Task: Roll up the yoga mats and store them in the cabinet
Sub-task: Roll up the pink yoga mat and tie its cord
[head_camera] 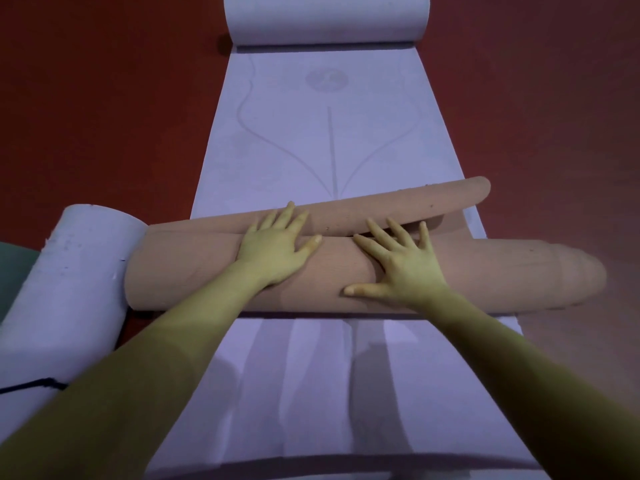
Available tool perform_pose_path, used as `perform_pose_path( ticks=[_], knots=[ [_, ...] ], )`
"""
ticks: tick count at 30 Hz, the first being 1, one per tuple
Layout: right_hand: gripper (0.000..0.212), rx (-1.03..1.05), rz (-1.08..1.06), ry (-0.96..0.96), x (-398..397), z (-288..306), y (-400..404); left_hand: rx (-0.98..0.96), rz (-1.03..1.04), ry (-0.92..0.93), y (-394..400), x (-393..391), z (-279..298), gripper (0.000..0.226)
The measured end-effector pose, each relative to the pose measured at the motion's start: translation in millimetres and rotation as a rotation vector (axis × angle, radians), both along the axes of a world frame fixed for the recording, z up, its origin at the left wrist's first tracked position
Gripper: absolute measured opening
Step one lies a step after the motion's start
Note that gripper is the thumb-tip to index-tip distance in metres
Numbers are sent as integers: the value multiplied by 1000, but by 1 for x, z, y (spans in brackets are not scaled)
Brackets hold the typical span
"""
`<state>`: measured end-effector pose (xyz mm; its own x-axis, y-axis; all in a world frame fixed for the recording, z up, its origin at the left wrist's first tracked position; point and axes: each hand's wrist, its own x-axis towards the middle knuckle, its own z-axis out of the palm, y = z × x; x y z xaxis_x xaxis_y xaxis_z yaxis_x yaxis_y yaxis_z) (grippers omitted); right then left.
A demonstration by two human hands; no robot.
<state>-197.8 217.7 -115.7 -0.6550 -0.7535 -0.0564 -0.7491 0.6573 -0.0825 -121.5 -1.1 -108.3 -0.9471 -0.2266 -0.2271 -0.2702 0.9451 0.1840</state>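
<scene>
A tan yoga mat roll [485, 275] lies crosswise on a flat lavender mat [322, 133]. Its loose outer flap [398, 202] lifts away along the far side. My left hand [277, 244] rests flat on the roll left of centre, fingers straight and reaching onto the flap. My right hand [401, 261] presses on the roll with fingers spread, fingertips at the gap under the flap. The lavender mat's far end is curled into a roll [325, 19] at the top of the view.
Another rolled lavender mat [69, 282] lies at the left, touching the tan roll's left end. A dark cord [31, 386] crosses its near part. Red floor [104, 109] surrounds the mats on both sides. No cabinet is in view.
</scene>
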Motion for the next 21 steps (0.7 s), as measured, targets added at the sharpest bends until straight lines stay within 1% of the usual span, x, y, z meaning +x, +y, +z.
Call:
perform_pose_path(
  ticks=[2,5,7,9,11,14,17,18,21],
  knots=[
    [107,10,10,18,-2,-1,0,-62,-132,-13,0,13,3,92],
    [102,-3,23,37,3,-5,4,-177,-296,-102,-1,29,3,117],
    [109,32,70,56,7,-7,9,-238,-342,-116,-2,33,0,129],
    [119,98,133,116,8,-9,13,-248,-347,-78,0,36,-2,130],
    [123,93,143,130,8,-8,15,-236,-351,-42,2,37,-2,126],
    [116,13,147,127,14,-7,14,-219,-334,-21,6,43,1,120],
    [111,-36,136,110,25,-8,23,-254,-329,5,19,57,-1,116],
    [110,-37,139,111,29,-8,29,-248,-325,28,26,64,-2,116],
    [108,-13,161,91,43,-8,56,-208,-323,16,50,85,-4,115]
  ],
)
